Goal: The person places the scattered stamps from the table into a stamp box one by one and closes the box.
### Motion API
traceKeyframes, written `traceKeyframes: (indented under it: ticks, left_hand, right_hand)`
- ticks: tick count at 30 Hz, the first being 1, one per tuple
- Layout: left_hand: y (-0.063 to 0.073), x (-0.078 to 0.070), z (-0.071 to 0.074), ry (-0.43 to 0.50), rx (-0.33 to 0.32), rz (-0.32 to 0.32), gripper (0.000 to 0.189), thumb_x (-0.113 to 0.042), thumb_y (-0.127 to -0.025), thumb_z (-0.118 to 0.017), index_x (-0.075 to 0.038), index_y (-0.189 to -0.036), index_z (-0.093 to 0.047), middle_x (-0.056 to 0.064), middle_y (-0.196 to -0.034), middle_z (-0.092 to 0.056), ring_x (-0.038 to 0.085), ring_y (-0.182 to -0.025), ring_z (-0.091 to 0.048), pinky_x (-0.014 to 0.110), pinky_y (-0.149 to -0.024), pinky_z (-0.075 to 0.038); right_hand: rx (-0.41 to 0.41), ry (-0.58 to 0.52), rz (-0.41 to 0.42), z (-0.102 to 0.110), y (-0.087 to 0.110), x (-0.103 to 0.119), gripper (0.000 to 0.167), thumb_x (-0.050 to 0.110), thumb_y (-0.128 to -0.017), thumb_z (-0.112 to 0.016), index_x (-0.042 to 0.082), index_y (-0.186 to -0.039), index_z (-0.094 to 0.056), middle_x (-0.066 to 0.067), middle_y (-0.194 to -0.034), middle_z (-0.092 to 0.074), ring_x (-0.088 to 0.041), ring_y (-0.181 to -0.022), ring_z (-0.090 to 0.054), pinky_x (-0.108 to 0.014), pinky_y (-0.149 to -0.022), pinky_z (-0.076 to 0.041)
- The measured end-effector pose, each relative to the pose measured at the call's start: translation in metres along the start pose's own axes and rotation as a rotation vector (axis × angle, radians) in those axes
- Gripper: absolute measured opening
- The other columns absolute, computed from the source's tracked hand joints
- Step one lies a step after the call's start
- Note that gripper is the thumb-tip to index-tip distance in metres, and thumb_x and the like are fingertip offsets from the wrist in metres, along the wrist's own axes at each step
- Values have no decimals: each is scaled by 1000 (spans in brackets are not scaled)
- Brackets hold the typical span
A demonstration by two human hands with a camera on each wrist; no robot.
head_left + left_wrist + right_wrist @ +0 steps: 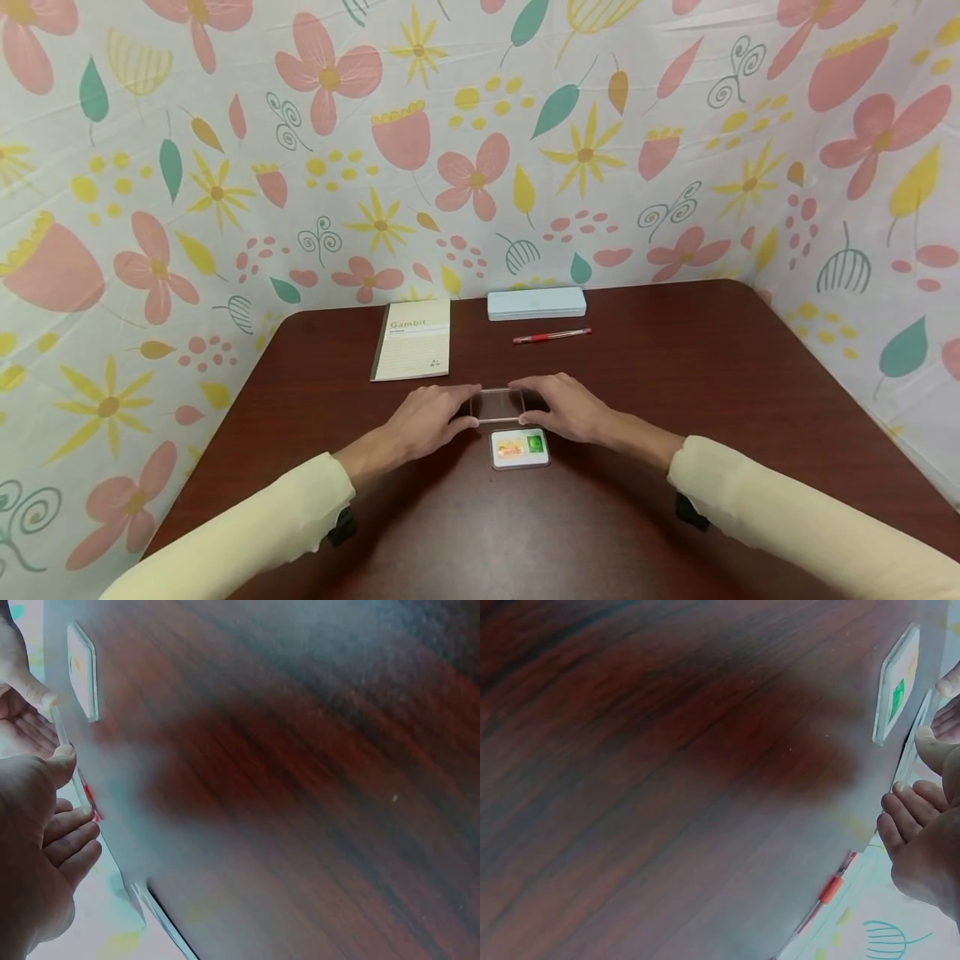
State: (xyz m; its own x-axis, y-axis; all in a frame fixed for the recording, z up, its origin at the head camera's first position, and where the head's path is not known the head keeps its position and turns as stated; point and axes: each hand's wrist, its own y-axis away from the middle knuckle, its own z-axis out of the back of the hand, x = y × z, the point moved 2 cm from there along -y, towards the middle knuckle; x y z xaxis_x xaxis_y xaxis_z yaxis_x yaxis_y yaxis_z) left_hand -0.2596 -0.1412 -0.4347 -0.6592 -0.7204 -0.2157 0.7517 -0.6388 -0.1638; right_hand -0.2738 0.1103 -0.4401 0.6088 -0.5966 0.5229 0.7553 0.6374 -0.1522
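Note:
My left hand [427, 418] and right hand [567, 407] hold a clear rectangular plastic cover [498, 405] between them, pinching it at its left and right ends with thumb and fingers. In the left wrist view the cover [60, 726] shows as a thin pale edge by the thumbs. Just nearer to me, on the table, lies a flat clear case [520, 448] with a white insert bearing an orange-yellow and a green picture. Seen from the right wrist, this case [897, 686] lies flat, apart from both hands.
On the dark wooden table [480, 533], a "Gambit" notebook [412, 340] lies at the back left. A light blue box [536, 303] stands at the back edge, with a red pen [552, 336] in front of it. Flower-patterned cloth [480, 167] hangs behind and at both sides.

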Motion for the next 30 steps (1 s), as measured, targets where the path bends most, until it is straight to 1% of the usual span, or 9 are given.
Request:
traceKeyframes:
  ticks: [4,9,15,21,26,30]
  left_hand:
    - [2,-4,-1,0,6,-14,53,-32,-102,-74,-4,-146,-62,10,-139,-70,18,-106,-74,40,-89,-60]
    - [4,-11,-2,7,12,-9,52,-34,-103,-73,-7,-146,-63,8,-140,-69,18,-112,-73,40,-92,-59]
    - [8,-19,-5,7,-1,-30,52,-34,-101,-75,-6,-144,-64,7,-138,-70,15,-103,-73,38,-86,-60]
    - [10,-29,-8,15,18,-39,53,-34,-101,-76,-6,-143,-65,7,-137,-71,15,-108,-73,37,-88,-60]
    - [11,-33,-10,18,31,-46,53,-35,-100,-77,-5,-143,-65,7,-136,-71,13,-107,-73,34,-86,-60]
    - [11,-36,-11,19,35,-52,53,-36,-100,-77,-6,-142,-66,6,-134,-72,13,-106,-73,34,-83,-60]
  right_hand:
    - [7,1,17,3,6,1,52,15,-96,-81,-2,-143,-63,-15,-137,-69,-29,-126,-66,-53,-105,-52]
    - [16,0,35,6,14,2,51,14,-96,-81,-1,-142,-64,-15,-136,-70,-28,-123,-67,-54,-104,-52]
    - [33,-17,18,8,24,4,49,14,-97,-81,1,-141,-65,-13,-136,-70,-27,-122,-67,-54,-104,-52]
    - [39,-40,4,5,35,2,50,13,-95,-82,-1,-141,-66,-13,-136,-70,-26,-120,-68,-51,-102,-54]
    - [27,-49,14,3,43,2,50,13,-94,-83,-2,-139,-66,-13,-133,-71,-26,-115,-69,-48,-97,-56]
    - [24,-54,12,2,47,3,50,13,-94,-84,-2,-138,-67,-13,-132,-71,-25,-115,-69,-48,-97,-56]
